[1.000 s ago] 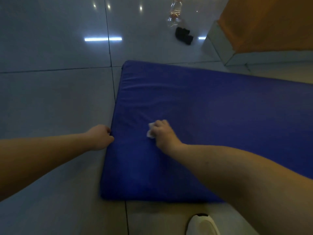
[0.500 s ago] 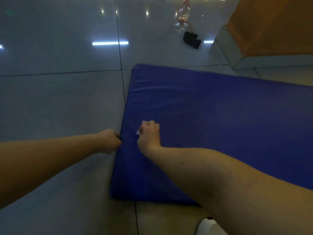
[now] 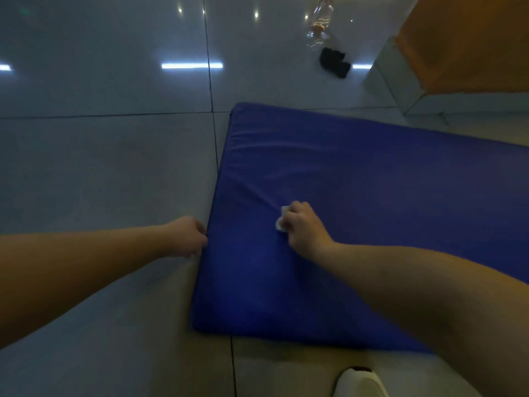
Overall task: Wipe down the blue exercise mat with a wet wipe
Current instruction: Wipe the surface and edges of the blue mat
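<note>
Your right hand [image 3: 303,227] curls fingers round the wet wipe [image 3: 281,225]; your left hand [image 3: 187,236] grips the blue mat [image 3: 372,196], which runs long to your right.

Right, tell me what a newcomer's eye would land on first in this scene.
The blue exercise mat dominates, spread over the grey tiled floor across the centre and right. On it, the right hand presses a white wet wipe near the mat's left side, while the left hand grips that left edge. Far off at the top, a clear plastic bottle sits beside a black object.
</note>
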The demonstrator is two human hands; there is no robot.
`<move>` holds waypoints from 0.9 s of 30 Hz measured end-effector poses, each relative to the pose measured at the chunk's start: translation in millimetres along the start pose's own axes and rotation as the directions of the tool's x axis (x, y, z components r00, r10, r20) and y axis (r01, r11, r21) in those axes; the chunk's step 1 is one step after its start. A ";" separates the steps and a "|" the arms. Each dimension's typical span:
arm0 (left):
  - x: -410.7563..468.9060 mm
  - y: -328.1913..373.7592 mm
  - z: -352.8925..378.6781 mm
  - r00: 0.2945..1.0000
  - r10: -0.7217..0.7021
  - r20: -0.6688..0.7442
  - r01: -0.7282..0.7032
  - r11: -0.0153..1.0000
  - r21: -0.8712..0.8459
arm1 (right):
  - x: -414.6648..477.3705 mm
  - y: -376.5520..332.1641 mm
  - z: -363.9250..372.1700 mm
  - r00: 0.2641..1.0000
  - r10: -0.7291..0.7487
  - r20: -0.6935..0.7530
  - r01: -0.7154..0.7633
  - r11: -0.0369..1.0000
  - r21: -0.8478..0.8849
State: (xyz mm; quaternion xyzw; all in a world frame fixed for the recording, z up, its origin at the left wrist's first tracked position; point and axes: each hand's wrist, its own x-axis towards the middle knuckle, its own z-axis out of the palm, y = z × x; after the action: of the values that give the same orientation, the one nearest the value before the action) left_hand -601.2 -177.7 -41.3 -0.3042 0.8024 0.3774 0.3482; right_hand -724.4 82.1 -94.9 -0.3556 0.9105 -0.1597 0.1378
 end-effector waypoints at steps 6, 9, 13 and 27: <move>4.3 5.5 2.2 0.999 -0.007 -0.037 0.009 0.999 0.049 | -45.7 39.6 -22.6 0.873 0.480 -0.087 -0.485 0.873 -0.050; 5.3 5.8 4.2 0.998 -0.028 -0.047 0.031 0.997 0.064 | -29.2 -8.3 -5.3 0.884 0.462 -0.072 -0.461 0.887 0.036; 4.6 5.1 3.9 0.998 -0.036 -0.045 0.039 0.996 0.074 | -2.3 -97.4 27.5 0.990 0.134 0.042 -0.139 0.972 0.187; -2.7 19.3 10.8 0.984 0.041 -0.174 0.010 0.959 0.284 | -62.4 78.8 -25.4 0.997 0.062 0.038 -0.059 0.994 -0.095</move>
State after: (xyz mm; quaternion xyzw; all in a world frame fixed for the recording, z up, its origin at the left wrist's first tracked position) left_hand -610.6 -158.1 -36.7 -0.2773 0.8784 0.2324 0.3123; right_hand -736.9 185.0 -93.8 -0.3371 0.9244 -0.1052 0.1443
